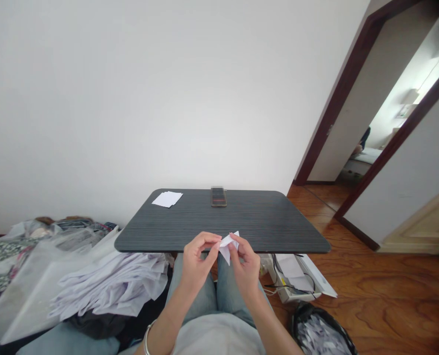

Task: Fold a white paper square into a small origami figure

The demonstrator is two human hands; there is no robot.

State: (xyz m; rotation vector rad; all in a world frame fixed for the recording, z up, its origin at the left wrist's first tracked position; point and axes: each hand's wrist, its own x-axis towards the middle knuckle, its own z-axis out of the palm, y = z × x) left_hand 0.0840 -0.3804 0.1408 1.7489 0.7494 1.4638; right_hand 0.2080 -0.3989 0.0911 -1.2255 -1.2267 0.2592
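Note:
A small piece of folded white paper is held up between both hands, just past the near edge of the dark table. My left hand pinches its left end between thumb and fingertips. On the other side, my right hand grips the paper with thumb and index finger. One pointed corner sticks up above the fingers and another hangs below. Fingertips cover part of the folds.
Flat white paper sheets lie at the table's back left, and a phone at its back middle. White cloth is piled at the left. On the floor at right are a white box with cables and a black bag of paper pieces.

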